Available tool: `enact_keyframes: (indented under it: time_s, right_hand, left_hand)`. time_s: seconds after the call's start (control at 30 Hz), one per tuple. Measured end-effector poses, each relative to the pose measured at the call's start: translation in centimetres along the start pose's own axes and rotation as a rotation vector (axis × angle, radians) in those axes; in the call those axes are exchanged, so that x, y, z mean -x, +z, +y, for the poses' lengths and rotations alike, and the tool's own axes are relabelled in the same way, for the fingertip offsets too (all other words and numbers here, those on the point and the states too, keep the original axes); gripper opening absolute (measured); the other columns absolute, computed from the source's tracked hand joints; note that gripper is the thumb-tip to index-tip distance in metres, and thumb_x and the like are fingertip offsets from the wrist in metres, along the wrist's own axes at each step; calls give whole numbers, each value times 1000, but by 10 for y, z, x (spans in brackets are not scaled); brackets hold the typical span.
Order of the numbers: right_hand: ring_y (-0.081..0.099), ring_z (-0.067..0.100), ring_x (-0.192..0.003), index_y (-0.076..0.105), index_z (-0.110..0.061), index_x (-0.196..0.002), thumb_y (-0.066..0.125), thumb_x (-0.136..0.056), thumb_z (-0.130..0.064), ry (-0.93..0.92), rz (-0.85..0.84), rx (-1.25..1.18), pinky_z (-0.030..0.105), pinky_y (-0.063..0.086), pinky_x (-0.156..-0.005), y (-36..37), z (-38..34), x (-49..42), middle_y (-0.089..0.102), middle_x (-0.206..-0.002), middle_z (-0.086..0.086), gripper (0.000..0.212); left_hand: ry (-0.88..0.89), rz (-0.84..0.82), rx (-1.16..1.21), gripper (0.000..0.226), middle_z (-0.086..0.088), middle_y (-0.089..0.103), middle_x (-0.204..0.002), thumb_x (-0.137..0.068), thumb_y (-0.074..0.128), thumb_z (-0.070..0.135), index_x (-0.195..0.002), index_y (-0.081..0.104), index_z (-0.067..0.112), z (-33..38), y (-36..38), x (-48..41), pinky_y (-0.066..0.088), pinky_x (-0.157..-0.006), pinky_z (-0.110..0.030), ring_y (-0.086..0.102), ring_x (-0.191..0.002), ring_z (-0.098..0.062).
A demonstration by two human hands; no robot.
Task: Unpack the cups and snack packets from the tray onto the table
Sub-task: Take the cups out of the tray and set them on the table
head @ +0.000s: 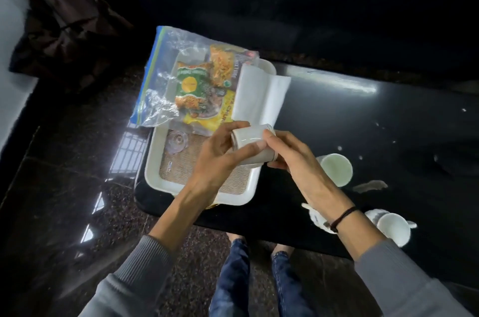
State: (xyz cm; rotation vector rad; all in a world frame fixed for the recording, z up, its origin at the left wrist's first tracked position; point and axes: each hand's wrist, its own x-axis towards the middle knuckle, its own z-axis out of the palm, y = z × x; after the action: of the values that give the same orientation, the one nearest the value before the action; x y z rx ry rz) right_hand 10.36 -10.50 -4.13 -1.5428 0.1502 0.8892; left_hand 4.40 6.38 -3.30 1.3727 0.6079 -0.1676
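Now white cup (252, 144) sideways between both hands' grip, above tray (234, 198).

Glossy black table (363, 114); smooth white tray (155, 161) with woven, matt liner (207, 174); crinkled clear plastic bag (166, 70) at eleven o'clock; glazed white cup (248, 140).

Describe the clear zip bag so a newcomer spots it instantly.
Start at the white tray on the dark table. The clear zip bag lies across the tray's far end, overhanging its left rim. Unlike the white paper beside it, it is see-through, blue-edged, and holds colourful snack packets.
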Motion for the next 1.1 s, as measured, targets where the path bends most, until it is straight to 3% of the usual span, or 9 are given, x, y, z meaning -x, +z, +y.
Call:
enact_keyframes:
  time_s: [0.1, 0.2, 0.37, 0.5, 0.57, 0.67, 0.87, 1.1]
  right_hand:
    - [75, 14, -105, 78, -27, -108, 74, -79, -61, 9, 86, -46, 39, 57, -99, -32, -3, 15, 80, -108, -1, 45]
    - [75, 17, -103, 80, -28, -105, 78, -76, -63, -8, 172, -42, 39, 56, -96, -71, -4, 38, 80, -105, 2, 45]
    - [74, 0, -97, 76, -34, -110, 84, -71, -62, -76, 357, 53, 15, 56, -69, -132, 0, 76, 79, -105, -14, 48]
    - [71, -4, -97, 71, -34, -114, 89, -67, -57, -100, 541, 271, 14, 54, -75, -177, 11, 93, 76, -105, -17, 55]
    - [69, 3, -98, 69, -32, -118, 92, -66, -54, -110, 611, 449, 19, 57, -80, -192, 19, 96, 72, -110, -14, 61]
    - [65, 19, -109, 64, -21, -127, 91, -67, -49, -90, 643, 703, 39, 56, -91, -204, 31, 93, 65, -122, -3, 71]
    - [61, 29, -114, 59, -15, -130, 86, -72, -46, -83, 615, 950, 38, 50, -82, -206, 54, 83, 61, -126, 5, 72]
    - [60, 30, -109, 58, -12, -125, 88, -71, -39, -142, 568, 1083, 31, 42, -67, -206, 68, 80, 60, -120, 7, 67]
  left_hand:
    - [-32, -103, 112, 52, -10, 74, -116, -79, 86, 27, -125, 63, 20, 1, 35, 0, 58, -86, -31, 71, -109, -25]
    - [-46, -210, 91, 44, -3, 74, -114, -84, 82, 27, -124, 63, 22, 2, 75, 2, 57, -84, -26, 72, -107, -21]
    - [16, -318, -195, 30, 10, 72, -117, -91, 71, 37, -120, 67, 31, 2, 131, 0, 54, -91, -24, 67, -111, -7]
    - [37, -300, -380, 19, 20, 73, -113, -93, 67, 40, -111, 71, 35, -3, 159, -5, 48, -95, -24, 65, -111, 2]
    - [40, -270, -473, 17, 21, 74, -109, -94, 66, 38, -109, 72, 34, -9, 168, -6, 48, -96, -25, 64, -110, 4]
    - [58, -225, -577, 14, 20, 74, -104, -94, 64, 34, -106, 73, 32, -18, 177, -5, 47, -87, -18, 61, -101, 15]
    - [97, -164, -695, 11, 17, 72, -95, -95, 63, 30, -101, 72, 30, -30, 186, -4, 51, -81, -19, 59, -95, 14]
    - [142, -129, -756, 12, 26, 69, -84, -97, 61, 27, -101, 72, 29, -37, 192, -9, 43, -70, -10, 58, -93, 16]
